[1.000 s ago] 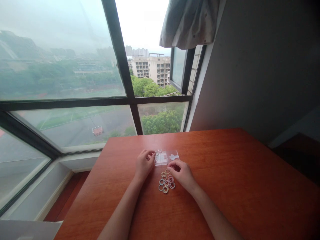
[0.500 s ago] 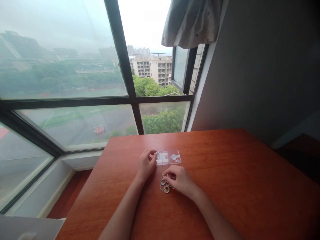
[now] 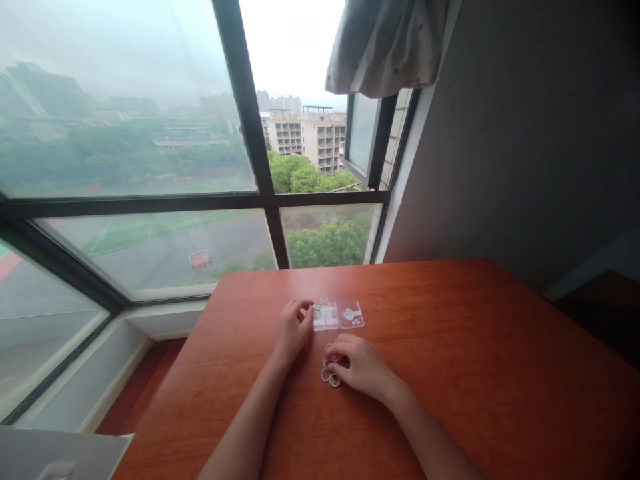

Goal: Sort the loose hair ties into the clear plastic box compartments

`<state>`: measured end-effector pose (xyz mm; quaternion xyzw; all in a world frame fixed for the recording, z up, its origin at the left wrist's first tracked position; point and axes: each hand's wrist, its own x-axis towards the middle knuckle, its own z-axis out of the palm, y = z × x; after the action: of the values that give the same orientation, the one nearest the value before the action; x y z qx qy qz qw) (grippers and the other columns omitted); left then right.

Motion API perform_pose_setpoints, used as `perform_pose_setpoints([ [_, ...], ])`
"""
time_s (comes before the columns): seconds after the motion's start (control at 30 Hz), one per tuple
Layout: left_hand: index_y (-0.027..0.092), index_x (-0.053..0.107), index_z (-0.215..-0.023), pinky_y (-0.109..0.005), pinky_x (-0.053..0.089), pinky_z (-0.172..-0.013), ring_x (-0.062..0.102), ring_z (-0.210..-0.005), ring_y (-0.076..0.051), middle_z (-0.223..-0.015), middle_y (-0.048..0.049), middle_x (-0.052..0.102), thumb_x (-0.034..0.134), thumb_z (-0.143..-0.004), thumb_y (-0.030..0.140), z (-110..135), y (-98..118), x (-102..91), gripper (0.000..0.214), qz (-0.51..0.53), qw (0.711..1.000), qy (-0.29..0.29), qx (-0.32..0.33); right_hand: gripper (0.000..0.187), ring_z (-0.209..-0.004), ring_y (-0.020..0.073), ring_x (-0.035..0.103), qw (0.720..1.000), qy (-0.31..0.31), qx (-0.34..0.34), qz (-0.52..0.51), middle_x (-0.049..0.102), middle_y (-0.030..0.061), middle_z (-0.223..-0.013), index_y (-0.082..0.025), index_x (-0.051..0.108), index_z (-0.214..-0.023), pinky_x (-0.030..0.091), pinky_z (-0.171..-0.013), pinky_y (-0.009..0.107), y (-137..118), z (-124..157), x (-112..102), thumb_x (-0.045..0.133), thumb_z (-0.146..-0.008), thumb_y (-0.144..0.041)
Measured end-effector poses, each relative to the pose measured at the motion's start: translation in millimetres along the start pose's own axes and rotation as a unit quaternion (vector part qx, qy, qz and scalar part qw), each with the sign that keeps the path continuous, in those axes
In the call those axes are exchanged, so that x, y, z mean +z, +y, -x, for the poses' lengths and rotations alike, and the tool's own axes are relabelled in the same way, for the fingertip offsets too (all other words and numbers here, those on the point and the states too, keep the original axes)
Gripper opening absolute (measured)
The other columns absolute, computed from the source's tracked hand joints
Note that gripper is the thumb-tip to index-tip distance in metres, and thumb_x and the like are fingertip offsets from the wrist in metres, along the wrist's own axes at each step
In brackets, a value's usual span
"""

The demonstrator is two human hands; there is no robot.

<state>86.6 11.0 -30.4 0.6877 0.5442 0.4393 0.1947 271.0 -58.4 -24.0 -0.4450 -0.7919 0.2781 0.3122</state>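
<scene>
An open clear plastic box [image 3: 327, 321] with compartments lies flat on the table, its lid [image 3: 351, 316] folded out to the right. Some small rings [image 3: 317, 308] sit in its back left compartment. My left hand [image 3: 294, 327] is curled at the box's left side, thumb and fingers closed on its edge. Nearer to me, several loose flat rings [image 3: 335, 380], pale and grey, lie in a small cluster. My right hand [image 3: 359, 363] is over this cluster, thumb and forefinger closed around a ring at its left part. The palm and fingers hide the other rings.
The reddish-brown wooden table [image 3: 450, 347] stretches to the right of both hands. Behind it stands a dark-framed window [image 3: 270, 200] with one pane swung outward. A curtain [image 3: 385, 47] hangs above, beside a grey wall [image 3: 525, 147].
My right hand has moved slightly toward me over the ring cluster, its fingertips now lower on the rings. My left hand stays at the box.
</scene>
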Motion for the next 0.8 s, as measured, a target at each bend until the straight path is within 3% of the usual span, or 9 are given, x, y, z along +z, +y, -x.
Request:
perform_pose_setpoints([
  [0.17,0.017,0.067,-0.087,-0.023,0.044,-0.059,0.054,-0.060,-0.011,-0.081,-0.0022,0.064,0.054,-0.085,0.029,1,3,-3.7,0.017,0.008,1.000,0.004,0.000,0.009,-0.066,0.0124,0.058,0.999,0.010,0.013,-0.044,0.064,-0.0003,-0.074,-0.021,0.071,-0.077,0.043,-0.063,0.022,2,-2,1,0.066,-0.076,-0.014],
  [0.3,0.017,0.066,-0.088,-0.023,0.043,-0.059,0.054,-0.060,-0.011,-0.080,-0.0027,0.064,0.053,-0.086,0.030,3,14,-9.8,0.019,0.021,1.000,-0.016,0.006,0.005,-0.061,0.0122,0.053,0.993,0.076,0.044,-0.079,0.062,-0.0004,-0.069,-0.020,0.071,-0.076,0.041,-0.058,0.023,6,-6,-2,0.066,-0.076,-0.017],
  [0.53,0.017,0.066,-0.084,-0.021,0.041,-0.058,0.051,-0.063,-0.011,-0.075,-0.0024,0.060,0.052,-0.089,0.031,13,39,-9.6,0.020,0.062,0.975,-0.201,0.076,0.017,-0.063,0.0150,0.054,0.964,0.170,0.107,-0.173,0.064,0.0023,-0.071,-0.018,0.070,-0.078,0.042,-0.058,0.025,18,-10,-8,0.065,-0.079,-0.034],
  [0.8,0.017,0.067,-0.083,-0.021,0.041,-0.056,0.050,-0.061,-0.010,-0.074,-0.0024,0.059,0.055,-0.086,0.027,14,44,-6.6,0.016,0.088,0.972,-0.205,0.081,0.023,-0.063,0.0155,0.054,0.956,0.177,0.125,-0.196,0.065,0.0026,-0.072,-0.017,0.070,-0.081,0.043,-0.058,0.025,19,-10,-6,0.065,-0.078,-0.039],
])
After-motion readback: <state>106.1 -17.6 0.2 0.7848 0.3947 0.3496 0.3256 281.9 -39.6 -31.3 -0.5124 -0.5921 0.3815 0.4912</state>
